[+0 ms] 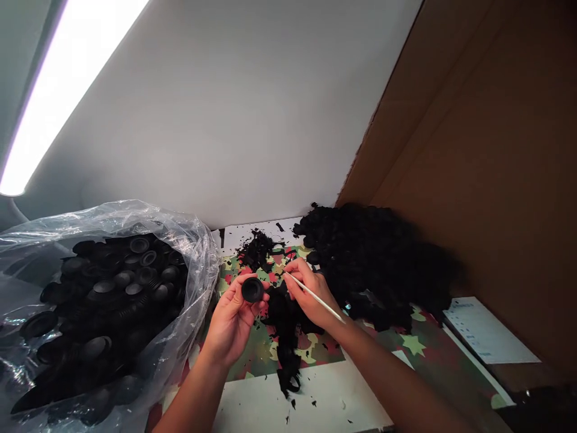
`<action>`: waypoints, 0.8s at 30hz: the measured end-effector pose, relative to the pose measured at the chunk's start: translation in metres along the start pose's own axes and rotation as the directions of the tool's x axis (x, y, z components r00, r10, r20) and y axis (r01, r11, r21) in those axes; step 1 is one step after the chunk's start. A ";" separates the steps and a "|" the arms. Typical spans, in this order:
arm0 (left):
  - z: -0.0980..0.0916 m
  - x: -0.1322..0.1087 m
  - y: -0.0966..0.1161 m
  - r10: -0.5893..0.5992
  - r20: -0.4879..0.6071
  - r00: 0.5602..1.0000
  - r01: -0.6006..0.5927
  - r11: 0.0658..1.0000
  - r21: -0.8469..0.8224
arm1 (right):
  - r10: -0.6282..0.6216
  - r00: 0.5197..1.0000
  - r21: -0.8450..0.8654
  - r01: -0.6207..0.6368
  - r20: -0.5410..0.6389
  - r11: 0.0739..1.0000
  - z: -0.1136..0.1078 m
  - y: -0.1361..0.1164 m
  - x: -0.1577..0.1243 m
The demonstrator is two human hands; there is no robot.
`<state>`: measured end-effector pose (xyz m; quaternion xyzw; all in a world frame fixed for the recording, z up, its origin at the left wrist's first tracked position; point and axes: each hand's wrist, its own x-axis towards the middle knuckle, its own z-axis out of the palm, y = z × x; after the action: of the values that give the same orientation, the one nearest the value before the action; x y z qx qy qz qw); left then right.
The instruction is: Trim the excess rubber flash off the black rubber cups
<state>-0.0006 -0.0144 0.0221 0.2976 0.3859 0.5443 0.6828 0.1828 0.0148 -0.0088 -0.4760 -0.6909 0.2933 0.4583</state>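
Note:
My left hand (232, 316) is closed round a small round black rubber part (252, 290), held up by the fingertips over a camouflage-patterned mat (261, 349). My right hand (309, 294) pinches a thin white stick-like tool (315, 297), its tip pointing toward the rubber part. Below and between the hands lies a strip of black rubber trimmings (286, 337).
A clear plastic bag (103, 300) full of black rubber parts stands at the left. A big pile of black parts (374, 264) lies at the right, against a brown cardboard wall (487, 150). A small scrap heap (256, 249) sits behind. A printed paper (487, 331) lies at the right.

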 end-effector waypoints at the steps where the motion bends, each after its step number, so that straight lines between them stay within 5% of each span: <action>1: 0.001 -0.005 0.004 0.038 0.004 0.999 -0.038 0.996 0.076 | -0.005 0.999 -0.016 0.006 0.032 1.000 -0.002 0.001 0.001; 3: 0.000 -0.018 0.020 0.197 0.022 0.980 -0.193 0.922 0.336 | -0.026 0.994 -0.034 0.030 0.109 0.999 -0.006 0.004 0.002; 4: -0.002 -0.026 0.031 0.318 0.057 0.946 -0.302 0.808 0.507 | -0.037 0.988 -0.036 0.043 0.148 0.998 -0.008 0.005 0.003; 6: -0.011 -0.040 0.057 0.602 0.129 0.788 -0.438 0.401 0.804 | -0.049 0.973 -0.042 0.060 0.224 0.997 -0.012 0.009 0.004; 8: -0.028 -0.048 0.081 0.777 0.148 0.612 -0.289 0.045 0.956 | -0.031 0.954 -0.069 0.053 0.297 0.996 -0.015 0.012 0.005; 9: -0.039 -0.049 0.090 0.799 0.146 0.584 -0.143 -0.076 0.987 | -0.014 0.941 -0.086 0.046 0.339 0.995 -0.016 0.013 0.005; 10: -0.051 -0.048 0.097 0.799 0.123 0.589 0.007 -0.157 0.988 | 0.002 0.924 -0.101 0.040 0.383 0.994 -0.018 0.013 0.005; 11: -0.062 -0.046 0.101 0.754 0.095 0.650 0.122 -0.227 0.966 | 0.013 0.904 -0.109 0.037 0.428 0.993 -0.018 0.012 0.006; 13: -0.078 -0.041 0.105 0.691 0.070 0.719 0.225 -0.326 0.918 | 0.020 0.864 -0.110 0.041 0.504 0.993 -0.019 0.010 0.005; 16: -0.079 -0.035 0.100 0.706 0.157 0.690 0.191 -0.387 0.902 | -0.004 0.821 -0.145 0.106 0.571 0.984 -0.018 0.006 0.005; 19: -0.054 -0.035 0.077 0.712 0.288 0.641 -0.005 -0.372 0.928 | -0.022 0.796 -0.230 0.200 0.605 0.952 -0.015 0.006 0.005; 20: -0.043 -0.036 0.064 0.662 0.317 0.679 -0.108 -0.337 0.935 | -0.024 0.795 -0.246 0.216 0.607 0.945 -0.015 0.006 0.005; 22: -0.022 -0.036 0.034 0.340 0.320 0.884 -0.260 -0.212 0.942 | -0.024 0.809 -0.255 0.213 0.587 0.943 -0.013 0.008 0.005; 23: -0.014 -0.035 0.018 0.132 0.258 0.957 -0.237 -0.157 0.959 | -0.025 0.819 -0.248 0.202 0.574 0.947 -0.012 0.009 0.005; 24: -0.008 -0.033 0.003 -0.023 0.184 0.983 -0.185 -0.134 0.974 | -0.024 0.828 -0.233 0.186 0.560 0.955 -0.012 0.010 0.005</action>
<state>-0.0123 -0.0463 0.0268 0.7687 0.5953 0.0883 0.2165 0.1968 0.0226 -0.0106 -0.3917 -0.8528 0.2922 0.1843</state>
